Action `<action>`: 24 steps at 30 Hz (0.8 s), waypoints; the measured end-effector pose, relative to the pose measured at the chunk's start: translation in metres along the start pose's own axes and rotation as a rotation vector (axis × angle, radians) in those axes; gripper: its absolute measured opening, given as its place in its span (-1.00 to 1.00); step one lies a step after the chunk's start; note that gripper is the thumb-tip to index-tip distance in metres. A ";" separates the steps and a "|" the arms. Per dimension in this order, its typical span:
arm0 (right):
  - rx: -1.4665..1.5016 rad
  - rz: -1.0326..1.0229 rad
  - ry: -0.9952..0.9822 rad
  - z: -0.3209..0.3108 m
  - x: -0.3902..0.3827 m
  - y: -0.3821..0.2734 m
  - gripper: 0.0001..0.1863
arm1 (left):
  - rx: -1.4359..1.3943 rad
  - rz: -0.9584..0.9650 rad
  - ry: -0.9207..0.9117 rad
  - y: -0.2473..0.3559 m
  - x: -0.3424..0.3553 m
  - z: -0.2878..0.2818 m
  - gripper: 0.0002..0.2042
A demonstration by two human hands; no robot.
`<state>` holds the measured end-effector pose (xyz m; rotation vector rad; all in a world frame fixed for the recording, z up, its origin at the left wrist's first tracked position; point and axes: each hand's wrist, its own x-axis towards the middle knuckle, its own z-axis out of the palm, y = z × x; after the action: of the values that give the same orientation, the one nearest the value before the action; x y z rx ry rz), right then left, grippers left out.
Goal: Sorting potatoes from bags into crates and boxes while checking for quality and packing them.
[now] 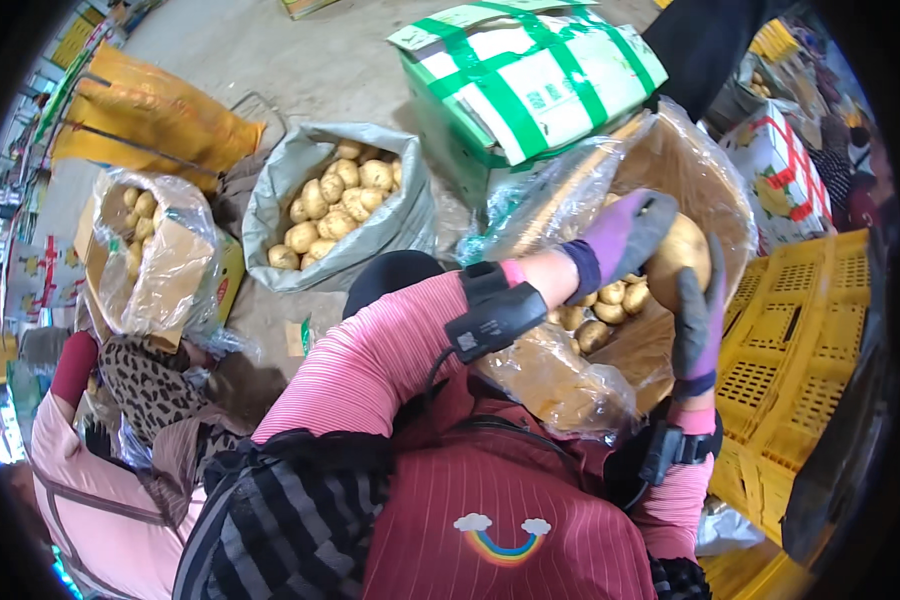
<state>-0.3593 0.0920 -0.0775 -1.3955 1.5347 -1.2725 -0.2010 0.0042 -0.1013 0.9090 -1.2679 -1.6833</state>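
1. My left hand (625, 235), in a purple and grey work glove, is curled over the top of a large, pale brown, rounded potato (682, 252), fingers wrapped against its upper side.
2. My right hand (698, 322), gloved the same way, presses up against the lower right side of that potato, fingers closed on it, so both hands clamp it between them.
3. I hold the potato just above the open mouth of a cardboard box lined with a clear plastic bag (570, 385), which sits right in front of my chest.
4. Inside the lined box, a layer of smaller yellow potatoes (595, 312) covers only the bottom part that I can see; the brown walls above them are bare, so by my reckoning the box is far from full.
5. Further off to my left, a grey woven sack (270, 200) stands open and well filled with potatoes.
6. Beside it, further left, another plastic-lined carton (165, 270) shows potatoes near its top.
7. A green and white strapped carton (530, 80) sits closed, just beyond my box.
8. Yellow slatted plastic crates (800, 350) stand to my right.
9. Another person in a pink top (110, 520) is crouched at my lower left; I cannot see what their hands are doing.
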 end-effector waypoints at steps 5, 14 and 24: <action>0.707 0.363 -0.057 -0.017 0.002 0.017 -0.30 | -0.175 -0.003 -0.186 0.009 0.001 -0.004 -0.62; 1.176 0.568 -0.039 -0.008 0.011 0.015 -0.10 | -0.201 -0.010 -0.139 0.036 -0.014 -0.013 -0.61; 0.920 0.174 0.076 -0.055 -0.053 -0.030 -0.23 | 0.249 -0.067 -0.311 0.024 -0.040 0.017 -0.53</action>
<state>-0.3919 0.1568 -0.0396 -0.6072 0.8649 -1.6221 -0.1957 0.0438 -0.0711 0.8621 -1.7016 -1.7959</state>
